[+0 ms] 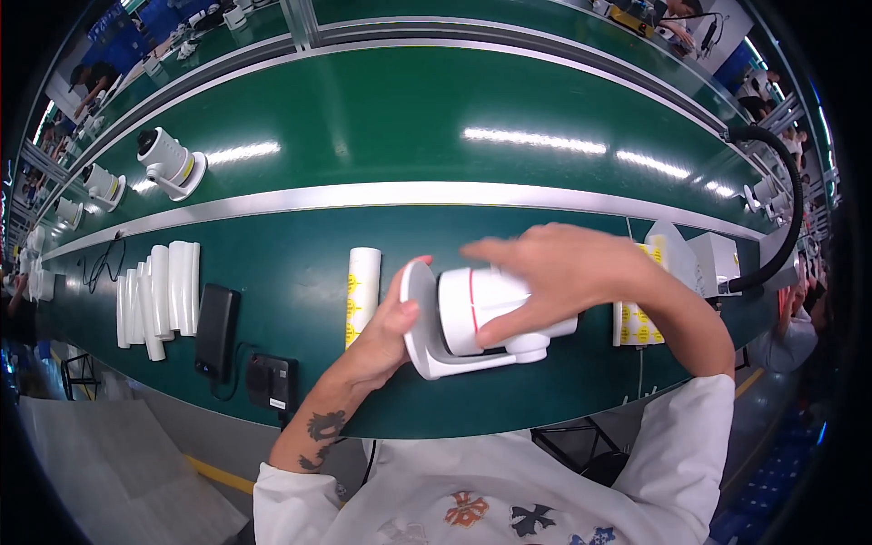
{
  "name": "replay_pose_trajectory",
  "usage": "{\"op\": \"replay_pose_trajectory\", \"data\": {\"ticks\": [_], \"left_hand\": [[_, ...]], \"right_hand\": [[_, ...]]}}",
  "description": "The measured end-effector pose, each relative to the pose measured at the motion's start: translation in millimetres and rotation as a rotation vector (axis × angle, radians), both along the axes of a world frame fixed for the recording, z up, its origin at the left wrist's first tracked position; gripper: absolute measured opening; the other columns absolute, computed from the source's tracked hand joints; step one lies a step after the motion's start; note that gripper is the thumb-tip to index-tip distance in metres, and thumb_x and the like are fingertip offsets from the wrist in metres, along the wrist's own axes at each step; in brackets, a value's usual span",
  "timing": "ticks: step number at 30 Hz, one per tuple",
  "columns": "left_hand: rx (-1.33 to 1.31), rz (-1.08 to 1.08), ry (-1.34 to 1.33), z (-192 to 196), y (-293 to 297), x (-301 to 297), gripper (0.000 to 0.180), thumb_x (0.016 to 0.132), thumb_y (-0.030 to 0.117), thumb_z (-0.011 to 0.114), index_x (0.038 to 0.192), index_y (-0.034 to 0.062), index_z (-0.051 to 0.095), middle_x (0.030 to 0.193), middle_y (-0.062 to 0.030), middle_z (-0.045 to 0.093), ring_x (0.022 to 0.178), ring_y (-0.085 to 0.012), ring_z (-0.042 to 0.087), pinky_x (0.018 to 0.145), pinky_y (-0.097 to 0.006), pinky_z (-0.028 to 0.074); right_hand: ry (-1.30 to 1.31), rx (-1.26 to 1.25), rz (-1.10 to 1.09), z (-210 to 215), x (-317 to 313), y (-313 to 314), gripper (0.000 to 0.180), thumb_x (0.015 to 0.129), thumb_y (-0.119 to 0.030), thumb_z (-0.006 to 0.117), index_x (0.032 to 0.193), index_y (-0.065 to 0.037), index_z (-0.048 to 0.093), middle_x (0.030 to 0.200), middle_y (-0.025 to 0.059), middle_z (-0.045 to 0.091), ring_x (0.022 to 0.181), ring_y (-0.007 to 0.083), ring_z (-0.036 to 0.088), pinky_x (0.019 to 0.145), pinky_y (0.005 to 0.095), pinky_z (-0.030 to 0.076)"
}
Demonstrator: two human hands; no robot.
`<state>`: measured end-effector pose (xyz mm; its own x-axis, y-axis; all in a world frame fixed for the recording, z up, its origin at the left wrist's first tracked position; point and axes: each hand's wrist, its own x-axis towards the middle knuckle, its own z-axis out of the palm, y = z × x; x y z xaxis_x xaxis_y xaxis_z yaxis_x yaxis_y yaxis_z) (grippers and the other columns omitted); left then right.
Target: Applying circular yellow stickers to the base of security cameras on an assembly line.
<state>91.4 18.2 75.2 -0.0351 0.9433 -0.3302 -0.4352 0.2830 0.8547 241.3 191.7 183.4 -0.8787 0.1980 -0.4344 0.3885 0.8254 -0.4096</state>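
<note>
Head view: clamping white device (457, 313) by its base with fingers of left hand (389, 331), above near middle of table (291, 295); resting right hand (572, 272) over its cylinder. Cannot tell, through blur, whether gripping with those fingers too.

I hold a white device (458, 313) with a thin red ring, over my deep green bench (272, 245) and its silver-white rail (409, 194). The roll (366, 282) near me is white, patterned with yellow labels, while the rolls (161, 291) further left show plain white and the flat case (216, 329) solid black. My white shirt (427, 468) carries orange, black and blue cross-like motifs.
</note>
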Motion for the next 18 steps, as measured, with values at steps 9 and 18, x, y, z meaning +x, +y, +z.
{"op": "replay_pose_trajectory", "data": {"ticks": [9,18], "left_hand": [[0.084,0.070,-0.601,-4,24,-3,0.083,0.086,0.072,0.025,0.146,0.0159,0.016,0.147,-0.0177,0.025,0.128,-0.0437,0.037,0.091,-0.064,0.043],[0.644,-0.063,-0.259,94,-25,52,0.043,0.093,0.039,0.047,0.098,-0.0024,0.060,0.103,-0.0182,0.054,0.093,-0.0374,0.056,0.084,-0.046,0.046]], "right_hand": [[0.634,-0.108,-0.419,18,2,28,0.065,0.059,-0.034,0.080,0.110,-0.001,0.056,0.090,0.0134,0.063,0.083,0.0206,0.060,0.077,0.0318,0.048],[0.535,0.581,-0.487,-32,-83,192,0.061,0.057,-0.040,0.076,0.106,-0.004,0.066,0.095,0.0187,0.067,0.088,0.0328,0.066,0.080,0.0394,0.053]]}}
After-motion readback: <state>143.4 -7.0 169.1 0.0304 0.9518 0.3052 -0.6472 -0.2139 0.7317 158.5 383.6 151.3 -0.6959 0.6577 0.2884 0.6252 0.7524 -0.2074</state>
